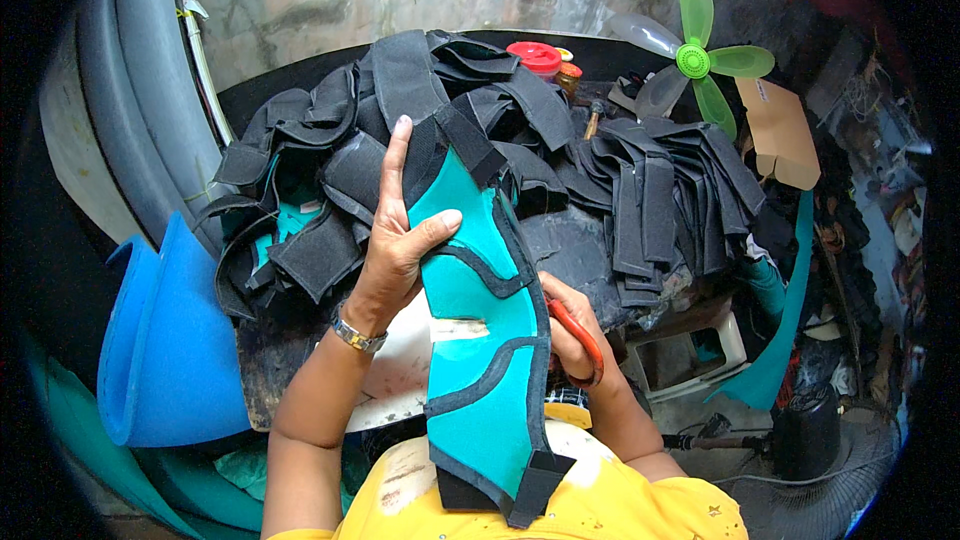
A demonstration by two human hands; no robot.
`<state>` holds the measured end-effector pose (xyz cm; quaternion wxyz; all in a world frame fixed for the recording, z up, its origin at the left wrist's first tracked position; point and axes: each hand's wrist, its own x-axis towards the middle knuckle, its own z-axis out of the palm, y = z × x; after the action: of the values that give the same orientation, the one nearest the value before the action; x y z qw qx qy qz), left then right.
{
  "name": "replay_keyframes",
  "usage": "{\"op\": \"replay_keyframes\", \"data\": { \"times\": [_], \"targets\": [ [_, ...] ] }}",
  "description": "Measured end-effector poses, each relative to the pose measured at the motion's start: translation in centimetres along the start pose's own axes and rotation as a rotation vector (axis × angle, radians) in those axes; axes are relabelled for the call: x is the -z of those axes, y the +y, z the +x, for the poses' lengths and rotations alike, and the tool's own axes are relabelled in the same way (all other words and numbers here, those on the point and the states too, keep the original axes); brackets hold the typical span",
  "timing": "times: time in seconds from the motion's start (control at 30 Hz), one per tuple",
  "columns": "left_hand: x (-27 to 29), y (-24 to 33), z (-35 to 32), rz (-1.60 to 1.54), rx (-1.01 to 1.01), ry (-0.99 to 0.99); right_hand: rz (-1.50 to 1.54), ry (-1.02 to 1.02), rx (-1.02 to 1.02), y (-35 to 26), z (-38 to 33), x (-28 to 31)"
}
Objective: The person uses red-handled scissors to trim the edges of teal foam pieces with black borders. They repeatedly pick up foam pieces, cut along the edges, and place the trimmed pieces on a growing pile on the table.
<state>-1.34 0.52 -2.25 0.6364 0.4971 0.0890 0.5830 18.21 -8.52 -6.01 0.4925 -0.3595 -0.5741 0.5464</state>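
Observation:
My left hand (395, 240) holds up a long teal foam panel (475, 340) edged with black binding and black strap ends; the fingers press against its back and the thumb lies on its front. The panel hangs down to my yellow shirt. To the right of the panel, my right hand (570, 325) grips red-handled scissors (580, 335) at the panel's right edge; the blades are hidden behind it. A metal watch is on my left wrist.
A heap of black and teal strap pieces (330, 170) covers the dark worktable (590, 250). Behind it stand a red-lidded jar (535, 57) and a green fan (695, 60). Blue foam rolls (165, 340) lean at left. A cardboard piece (780, 130) sits at right.

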Motion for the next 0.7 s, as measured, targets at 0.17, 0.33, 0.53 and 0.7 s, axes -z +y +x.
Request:
{"op": "replay_keyframes", "data": {
  "times": [0.17, 0.33, 0.53, 0.7],
  "targets": [
    [-0.6, -0.8, -0.2, -0.006, 0.047, 0.074, -0.097, 0.037, 0.162, 0.7, 0.6, 0.0],
    [-0.6, -0.9, -0.6, -0.149, 0.069, 0.04, -0.078, 0.035, 0.178, 0.2, 0.4, -0.3],
    [-1.0, -1.1, -0.9, -0.171, 0.082, 0.108, -0.187, 0.135, 0.255, 0.4, 0.5, -1.3],
    [-1.0, -1.6, -0.9, -0.26, 0.097, 0.101, -0.204, 0.16, 0.261, 0.8, 0.5, -1.6]
  ]
}}
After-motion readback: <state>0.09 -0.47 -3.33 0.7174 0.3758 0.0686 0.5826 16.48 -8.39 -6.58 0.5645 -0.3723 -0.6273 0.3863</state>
